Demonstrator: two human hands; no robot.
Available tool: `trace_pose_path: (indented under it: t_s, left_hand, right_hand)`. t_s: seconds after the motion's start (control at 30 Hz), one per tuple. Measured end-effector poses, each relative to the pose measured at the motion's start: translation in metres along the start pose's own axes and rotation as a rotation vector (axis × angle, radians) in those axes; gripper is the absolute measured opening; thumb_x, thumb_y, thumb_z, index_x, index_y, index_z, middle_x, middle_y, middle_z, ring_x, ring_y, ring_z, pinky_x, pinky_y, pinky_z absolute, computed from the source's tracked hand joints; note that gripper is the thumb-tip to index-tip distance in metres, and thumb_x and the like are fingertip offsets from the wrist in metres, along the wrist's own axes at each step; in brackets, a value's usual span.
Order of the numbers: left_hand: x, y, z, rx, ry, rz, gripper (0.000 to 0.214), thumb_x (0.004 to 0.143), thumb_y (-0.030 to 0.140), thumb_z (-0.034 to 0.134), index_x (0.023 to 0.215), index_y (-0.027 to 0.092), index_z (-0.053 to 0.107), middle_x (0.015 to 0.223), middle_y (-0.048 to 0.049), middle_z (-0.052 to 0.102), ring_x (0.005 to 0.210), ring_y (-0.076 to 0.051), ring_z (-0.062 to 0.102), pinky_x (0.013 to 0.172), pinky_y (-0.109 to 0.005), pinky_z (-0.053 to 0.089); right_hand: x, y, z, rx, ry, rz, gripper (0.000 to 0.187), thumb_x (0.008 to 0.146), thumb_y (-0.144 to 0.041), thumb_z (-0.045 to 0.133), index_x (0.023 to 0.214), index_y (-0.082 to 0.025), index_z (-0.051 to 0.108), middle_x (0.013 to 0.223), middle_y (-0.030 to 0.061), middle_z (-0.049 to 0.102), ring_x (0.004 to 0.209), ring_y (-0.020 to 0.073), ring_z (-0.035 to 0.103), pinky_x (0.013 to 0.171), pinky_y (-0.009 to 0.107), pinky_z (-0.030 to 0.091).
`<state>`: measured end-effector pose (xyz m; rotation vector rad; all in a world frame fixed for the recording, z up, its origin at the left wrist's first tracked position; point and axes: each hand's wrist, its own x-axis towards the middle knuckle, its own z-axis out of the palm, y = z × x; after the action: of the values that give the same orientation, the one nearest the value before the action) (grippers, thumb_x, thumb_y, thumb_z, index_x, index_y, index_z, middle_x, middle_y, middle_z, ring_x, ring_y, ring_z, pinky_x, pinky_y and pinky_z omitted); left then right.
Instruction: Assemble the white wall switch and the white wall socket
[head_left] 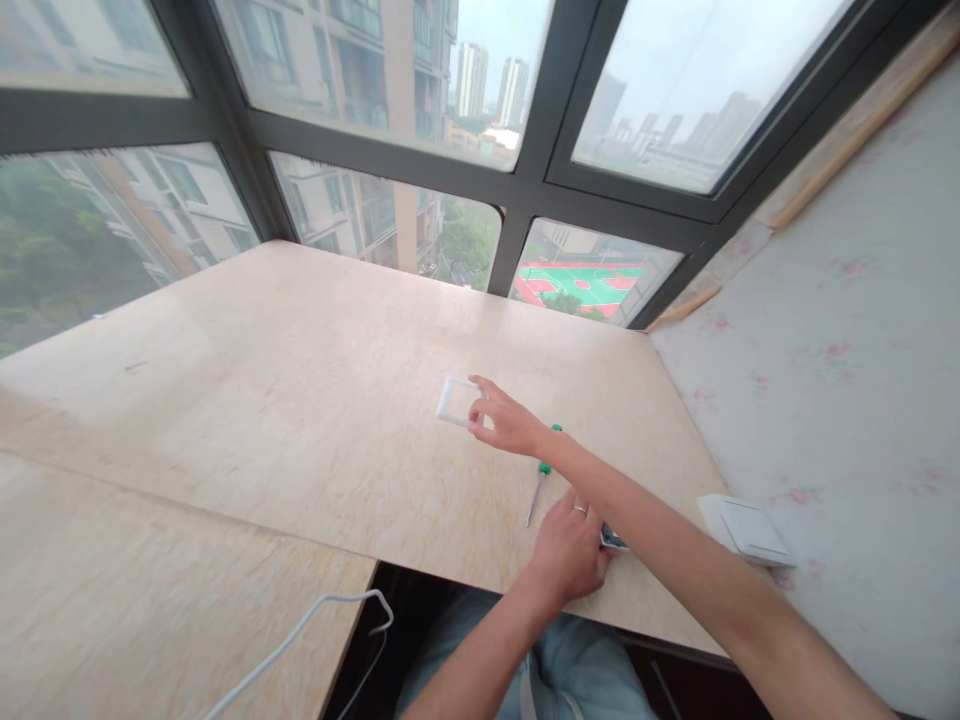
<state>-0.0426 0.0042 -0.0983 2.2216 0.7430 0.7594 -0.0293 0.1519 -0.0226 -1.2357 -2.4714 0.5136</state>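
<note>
A white square frame, like the surround of a wall switch, is at the middle of the counter. My right hand is closed on its right edge, thumb and fingers pinching it. Closer to my body, my left hand is closed around a small white-edged piece with a dark inside. Most of that piece is hidden by the hand and my right forearm. Between the hands lies a screwdriver with a green handle, partly covered by my right wrist; its shaft points toward me.
The pale marble-patterned counter runs up to the windows. A white wall switch sticks out from the flowered wall at the right. A white cable hangs over the counter's near edge, at the left.
</note>
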Motion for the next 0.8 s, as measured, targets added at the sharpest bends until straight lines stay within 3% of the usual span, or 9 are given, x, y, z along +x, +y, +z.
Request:
trace_pose_path:
  t_s: [0.2,0.33,0.53,0.8]
  left_hand:
    - [0.003,0.001,-0.008,-0.008,-0.05,-0.068,0.086,0.078,0.023,0.069,0.151,0.012,0.026,0.152,-0.0222,0.044,0.143,-0.039,0.039,0.117,-0.056,0.036]
    - [0.004,0.0,-0.01,0.008,-0.059,-0.09,0.082,0.079,0.024,0.068,0.15,0.015,0.027,0.147,-0.0208,0.048,0.138,-0.04,0.044,0.112,-0.058,0.041]
    - [0.003,-0.002,-0.009,0.003,-0.029,-0.091,0.085,0.079,0.022,0.069,0.151,0.018,0.024,0.151,-0.0199,0.046,0.138,-0.039,0.044,0.11,-0.057,0.043]
    - [-0.002,-0.011,-0.002,-0.041,0.029,-0.143,0.09,0.082,0.037,0.075,0.154,0.023,0.022,0.153,-0.0191,0.046,0.139,-0.037,0.047,0.111,-0.058,0.041]
  right_hand:
    - [-0.064,0.011,-0.043,0.061,0.082,0.057,0.006,0.082,-0.015,0.068,0.087,-0.018,0.067,0.161,0.0199,0.031,0.141,0.03,0.048,0.111,0.047,0.042]
    - [-0.108,0.015,-0.062,0.116,0.133,0.125,0.01,0.078,-0.012,0.069,0.084,-0.018,0.065,0.161,0.0204,0.03,0.147,0.0319,0.039,0.114,0.048,0.039]
    - [-0.169,0.025,-0.081,0.128,0.192,0.161,0.012,0.078,-0.013,0.069,0.084,-0.021,0.062,0.158,0.0166,0.038,0.148,0.0284,0.037,0.118,0.048,0.035]
    - [-0.244,0.048,-0.095,0.147,0.17,0.249,0.01,0.082,-0.025,0.072,0.082,-0.022,0.063,0.156,0.0142,0.042,0.144,0.0297,0.044,0.118,0.052,0.037]
